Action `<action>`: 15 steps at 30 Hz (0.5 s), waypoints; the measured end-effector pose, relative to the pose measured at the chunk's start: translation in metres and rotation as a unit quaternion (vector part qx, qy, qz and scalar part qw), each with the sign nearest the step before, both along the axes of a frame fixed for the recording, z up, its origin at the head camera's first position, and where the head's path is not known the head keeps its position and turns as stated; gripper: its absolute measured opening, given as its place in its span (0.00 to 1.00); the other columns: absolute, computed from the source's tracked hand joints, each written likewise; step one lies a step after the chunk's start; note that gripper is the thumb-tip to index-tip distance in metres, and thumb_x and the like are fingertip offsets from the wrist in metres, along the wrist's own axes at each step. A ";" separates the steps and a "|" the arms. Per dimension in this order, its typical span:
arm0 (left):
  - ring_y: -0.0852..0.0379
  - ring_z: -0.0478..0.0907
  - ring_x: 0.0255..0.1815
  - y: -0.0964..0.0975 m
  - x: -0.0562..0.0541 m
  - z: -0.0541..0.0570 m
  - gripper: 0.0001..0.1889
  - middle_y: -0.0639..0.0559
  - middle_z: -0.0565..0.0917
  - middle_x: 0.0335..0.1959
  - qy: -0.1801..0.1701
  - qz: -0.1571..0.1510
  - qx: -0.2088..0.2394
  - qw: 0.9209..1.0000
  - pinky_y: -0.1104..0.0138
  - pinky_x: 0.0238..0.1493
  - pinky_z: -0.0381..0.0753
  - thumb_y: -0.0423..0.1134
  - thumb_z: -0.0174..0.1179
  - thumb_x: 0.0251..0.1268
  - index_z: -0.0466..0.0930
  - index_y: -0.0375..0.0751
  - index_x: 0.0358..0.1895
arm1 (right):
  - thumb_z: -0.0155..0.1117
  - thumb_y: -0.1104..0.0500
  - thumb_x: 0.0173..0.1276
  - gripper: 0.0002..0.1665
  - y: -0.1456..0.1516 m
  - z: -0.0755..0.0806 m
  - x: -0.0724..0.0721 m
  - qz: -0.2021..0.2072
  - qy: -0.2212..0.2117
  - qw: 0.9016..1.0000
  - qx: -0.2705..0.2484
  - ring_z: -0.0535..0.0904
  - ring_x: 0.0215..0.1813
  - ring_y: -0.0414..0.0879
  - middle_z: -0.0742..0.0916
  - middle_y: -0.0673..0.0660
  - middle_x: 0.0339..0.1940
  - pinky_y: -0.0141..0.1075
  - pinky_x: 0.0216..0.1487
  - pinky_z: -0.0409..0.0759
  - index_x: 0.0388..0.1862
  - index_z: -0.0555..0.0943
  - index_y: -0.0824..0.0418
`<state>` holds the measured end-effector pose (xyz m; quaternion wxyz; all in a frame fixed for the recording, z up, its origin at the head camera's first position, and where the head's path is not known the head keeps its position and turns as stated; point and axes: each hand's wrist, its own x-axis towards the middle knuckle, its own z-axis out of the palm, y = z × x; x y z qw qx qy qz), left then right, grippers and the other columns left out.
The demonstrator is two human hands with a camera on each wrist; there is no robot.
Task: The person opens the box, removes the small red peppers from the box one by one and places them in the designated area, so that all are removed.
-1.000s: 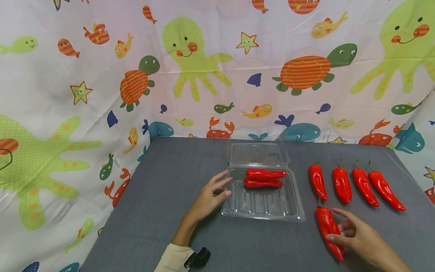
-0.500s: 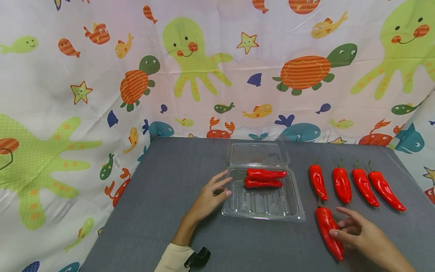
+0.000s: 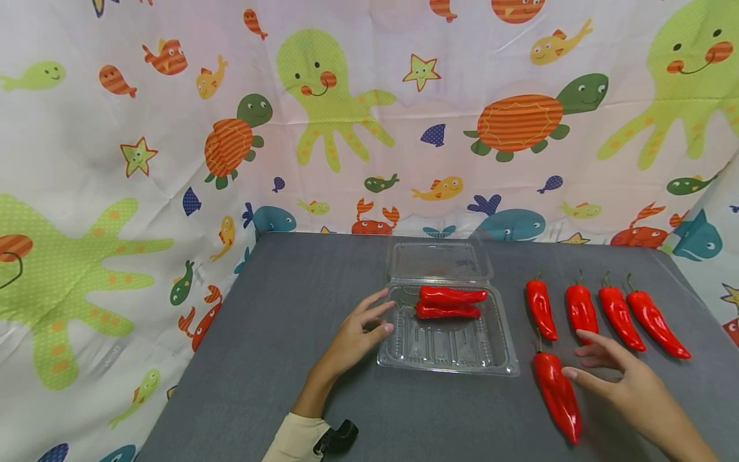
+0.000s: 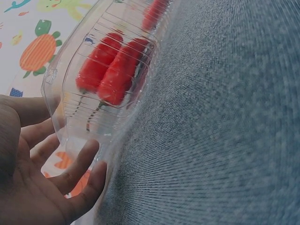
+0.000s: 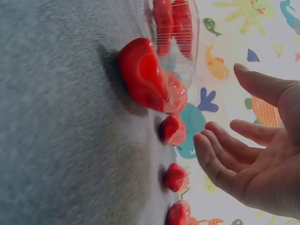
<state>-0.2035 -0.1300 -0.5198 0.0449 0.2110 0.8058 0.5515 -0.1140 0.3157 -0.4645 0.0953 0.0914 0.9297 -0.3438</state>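
Observation:
A clear plastic clamshell box [image 3: 450, 356] lies with its lid folded back, two red peppers [image 3: 453, 295] side by side at the far end of its base. At its left edge rests my left hand [image 3: 356, 335], fingers spread and relaxed, gripping nothing; the left wrist view shows them by the box wall [image 4: 56, 112]. My right hand [image 3: 626, 378] hovers just right of a single red pepper [image 3: 557, 398] lying on the table in front. In the right wrist view the thumb and fingers of the right hand [image 5: 255, 145] stand apart with nothing between them, away from that pepper [image 5: 143, 72].
Several more red peppers with green stems, one the leftmost pepper [image 3: 541, 309], lie in a row at the right of the grey table [image 3: 277, 385]. The box lid [image 3: 439, 260] lies toward the back edge. A printed sea-animal curtain [image 3: 369, 128] hangs behind.
My right hand has let go of the front pepper and drawn off up and to the right. That pepper lies slightly shifted on the table. My left hand has stayed in place.

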 end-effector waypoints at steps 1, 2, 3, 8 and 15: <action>0.48 0.82 0.61 0.000 0.000 0.000 0.27 0.56 0.64 0.84 0.001 0.000 -0.002 1.000 0.48 0.63 0.79 0.42 0.66 0.76 0.77 0.44 0.75 | 0.72 0.34 0.69 0.60 -0.001 0.001 0.000 0.000 0.012 1.000 -0.001 0.81 0.60 0.72 0.81 0.77 0.64 0.53 0.45 0.89 0.83 0.59 0.69; 0.49 0.82 0.61 0.000 0.000 0.001 0.27 0.56 0.64 0.84 0.002 0.001 -0.004 1.000 0.49 0.63 0.79 0.42 0.66 0.77 0.77 0.44 0.75 | 0.72 0.34 0.69 0.60 -0.002 0.003 0.000 -0.001 0.024 1.000 -0.005 0.81 0.60 0.72 0.81 0.77 0.64 0.53 0.45 0.89 0.83 0.59 0.69; 0.50 0.82 0.61 0.000 0.001 0.001 0.27 0.56 0.64 0.84 0.004 0.001 -0.005 1.000 0.50 0.63 0.79 0.42 0.66 0.77 0.77 0.43 0.75 | 0.72 0.35 0.70 0.59 -0.003 0.004 0.001 -0.002 0.035 0.999 -0.010 0.81 0.59 0.71 0.81 0.77 0.64 0.53 0.45 0.89 0.83 0.59 0.69; 0.51 0.82 0.60 0.000 0.002 0.002 0.27 0.54 0.64 0.84 0.010 0.002 -0.008 1.000 0.51 0.63 0.80 0.42 0.66 0.77 0.77 0.42 0.75 | 0.75 0.39 0.70 0.54 -0.011 0.008 0.003 -0.004 0.098 0.994 -0.038 0.85 0.55 0.56 0.83 0.73 0.64 0.34 0.41 0.87 0.82 0.63 0.65; 0.51 0.81 0.61 0.000 0.001 0.003 0.27 0.56 0.63 0.84 0.008 -0.001 -0.005 1.000 0.52 0.63 0.80 0.42 0.66 0.77 0.76 0.42 0.75 | 0.74 0.44 0.72 0.49 -0.023 0.014 0.003 0.013 0.137 0.987 -0.084 0.74 0.48 0.17 0.82 0.69 0.65 0.22 0.41 0.81 0.83 0.65 0.60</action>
